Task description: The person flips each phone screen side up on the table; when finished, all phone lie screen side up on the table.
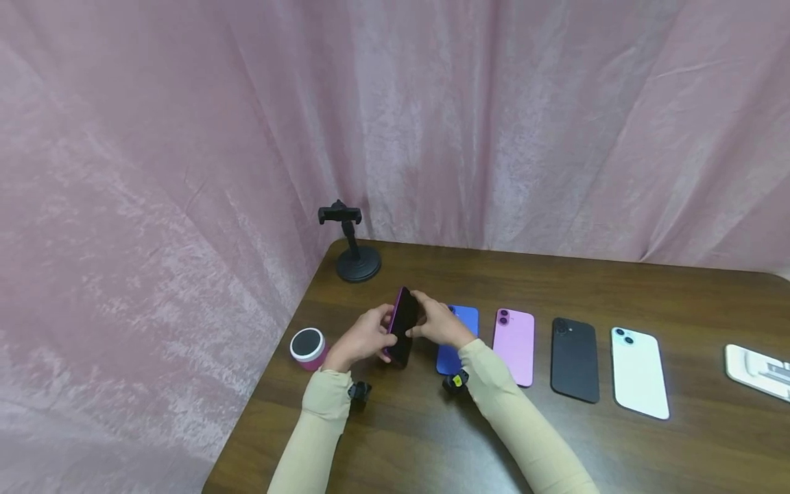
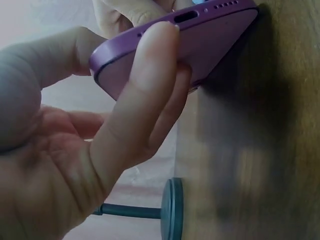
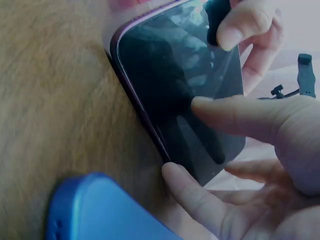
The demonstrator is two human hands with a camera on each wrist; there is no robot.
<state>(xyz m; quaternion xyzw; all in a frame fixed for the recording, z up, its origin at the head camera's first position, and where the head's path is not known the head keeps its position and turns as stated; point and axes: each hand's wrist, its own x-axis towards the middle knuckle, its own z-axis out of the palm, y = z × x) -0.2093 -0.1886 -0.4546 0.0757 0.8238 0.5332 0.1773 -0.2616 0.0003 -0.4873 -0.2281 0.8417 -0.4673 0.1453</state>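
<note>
A smartphone (image 1: 404,328) with a dark screen and purple frame stands tilted on its long edge, at or just above the table. My left hand (image 1: 367,336) grips its lower end, thumb on the screen; in the left wrist view, fingers (image 2: 155,65) press the purple back and bottom edge near the charging port. My right hand (image 1: 439,322) holds the other end; the right wrist view shows its thumb (image 3: 230,115) on the glass and a fingertip at the edge. Just right of it, a blue phone (image 1: 467,322) lies face down, partly covered by the right hand and wrist.
A lilac phone (image 1: 515,350), a black phone (image 1: 574,360) and a white phone (image 1: 640,374) lie in a row rightward. Far right is a white device (image 1: 756,370). A black phone stand (image 1: 358,263) stands at the back left; a pink-and-white round container (image 1: 307,346) sits by the left edge.
</note>
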